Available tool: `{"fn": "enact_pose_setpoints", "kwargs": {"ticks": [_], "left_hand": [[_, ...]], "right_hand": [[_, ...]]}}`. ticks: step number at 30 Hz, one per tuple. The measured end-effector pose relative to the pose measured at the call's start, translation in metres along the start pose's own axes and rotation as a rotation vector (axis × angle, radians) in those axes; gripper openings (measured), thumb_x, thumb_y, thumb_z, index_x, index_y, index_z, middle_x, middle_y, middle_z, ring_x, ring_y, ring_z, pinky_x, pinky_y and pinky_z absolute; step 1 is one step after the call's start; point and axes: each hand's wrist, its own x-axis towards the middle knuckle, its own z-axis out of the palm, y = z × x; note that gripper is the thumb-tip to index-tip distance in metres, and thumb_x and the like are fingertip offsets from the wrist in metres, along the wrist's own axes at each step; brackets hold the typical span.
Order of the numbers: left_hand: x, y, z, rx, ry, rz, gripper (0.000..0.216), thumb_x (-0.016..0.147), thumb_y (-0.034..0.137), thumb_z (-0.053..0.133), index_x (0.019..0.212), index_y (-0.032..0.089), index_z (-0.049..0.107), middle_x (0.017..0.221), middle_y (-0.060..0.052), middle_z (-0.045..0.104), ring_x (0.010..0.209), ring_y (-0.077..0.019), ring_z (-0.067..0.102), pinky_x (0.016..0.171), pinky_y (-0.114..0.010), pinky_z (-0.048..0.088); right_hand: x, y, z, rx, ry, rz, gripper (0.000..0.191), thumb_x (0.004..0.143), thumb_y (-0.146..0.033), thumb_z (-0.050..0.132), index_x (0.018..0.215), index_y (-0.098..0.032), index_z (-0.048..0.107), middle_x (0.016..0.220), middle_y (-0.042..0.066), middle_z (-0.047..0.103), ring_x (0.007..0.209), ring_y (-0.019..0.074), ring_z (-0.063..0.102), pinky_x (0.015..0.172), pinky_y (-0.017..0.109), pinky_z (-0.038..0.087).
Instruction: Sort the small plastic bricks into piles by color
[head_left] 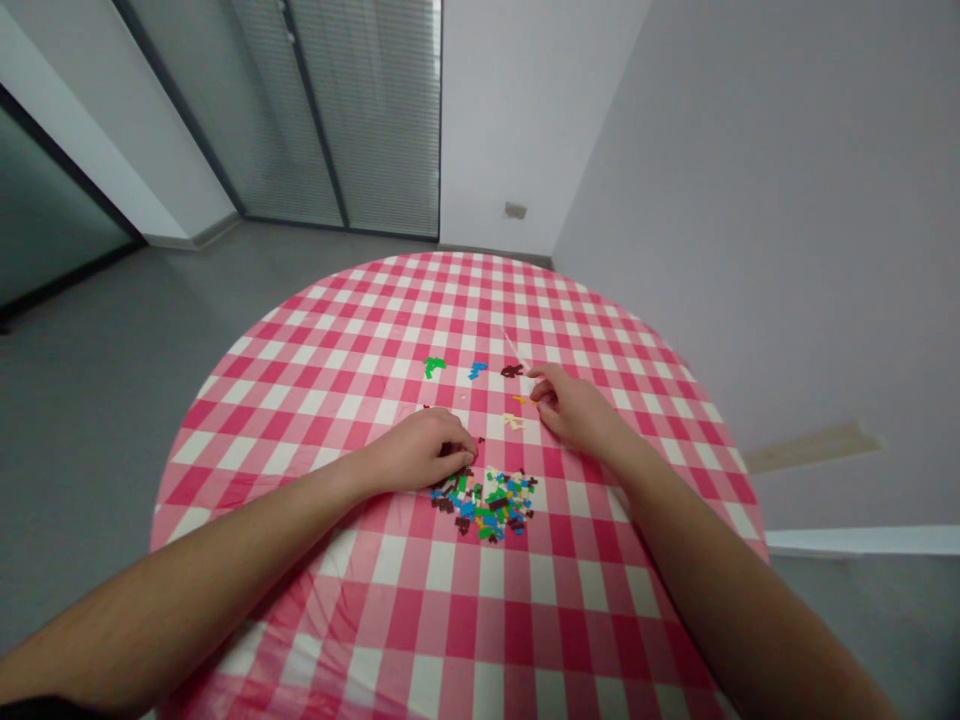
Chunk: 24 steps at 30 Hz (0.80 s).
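Note:
A mixed pile of small building bricks [491,505], in green, blue, brown, yellow and cream, lies on the checked tablecloth. My left hand [424,450] rests at the pile's upper left edge, thumb and fingers pressed together; whatever they hold is hidden. My right hand [577,410] is farther out, its fingers bent beside a few yellow bricks [518,399], and I cannot make out what is in its pinch. Around the hands lie sorted groups: green bricks [434,367], blue bricks [478,370], dark brown bricks [512,371] and cream bricks [514,421]. A red brick [426,407] shows behind my left hand.
The round table [480,640] has a red-and-white checked cloth, creased at the lower left. Beyond it are a glass partition with blinds [375,120] and a white wall [787,200] on the right. Grey floor [97,400] shows on the left.

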Motion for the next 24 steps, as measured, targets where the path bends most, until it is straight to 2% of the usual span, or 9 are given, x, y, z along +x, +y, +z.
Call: {"fn": "enact_pose_setpoints", "kwargs": {"ticks": [12,19,22,24], "left_hand": [[0.000,0.000,-0.001,0.015,-0.010,-0.001,0.019,0.090,0.018,0.054,0.081,0.018,0.071,0.080,-0.003,0.072,0.077,-0.0165,0.063,0.077,-0.030,0.045],[-0.001,-0.003,0.001,0.009,0.009,-0.040,0.021,0.092,0.018,0.050,0.091,0.020,0.071,0.091,-0.005,0.074,0.087,-0.0187,0.065,0.081,-0.032,0.046],[-0.002,-0.003,0.001,-0.035,0.050,-0.069,0.021,0.091,0.019,0.049,0.091,0.019,0.070,0.093,-0.006,0.073,0.086,-0.0185,0.065,0.079,-0.031,0.047],[-0.002,-0.003,0.001,-0.065,0.089,-0.113,0.019,0.088,0.017,0.051,0.088,0.018,0.069,0.090,-0.005,0.072,0.082,-0.0177,0.064,0.076,-0.031,0.047]], "right_hand": [[0.002,-0.001,0.003,0.170,0.026,0.007,0.041,0.080,-0.014,0.054,0.120,-0.019,0.051,0.085,0.006,0.068,0.072,0.0186,0.064,0.064,0.030,0.048],[0.004,0.002,0.013,0.311,0.057,0.014,0.037,0.081,-0.017,0.058,0.117,-0.017,0.053,0.079,0.003,0.066,0.068,0.0170,0.063,0.062,0.030,0.050],[0.003,-0.003,0.009,0.250,0.087,-0.012,0.029,0.082,-0.018,0.059,0.111,-0.018,0.060,0.083,0.006,0.069,0.071,0.0183,0.064,0.066,0.032,0.051],[0.002,-0.010,0.005,0.143,0.096,-0.093,0.020,0.084,-0.018,0.060,0.102,-0.019,0.066,0.090,0.008,0.071,0.079,0.0203,0.064,0.073,0.035,0.050]]}}
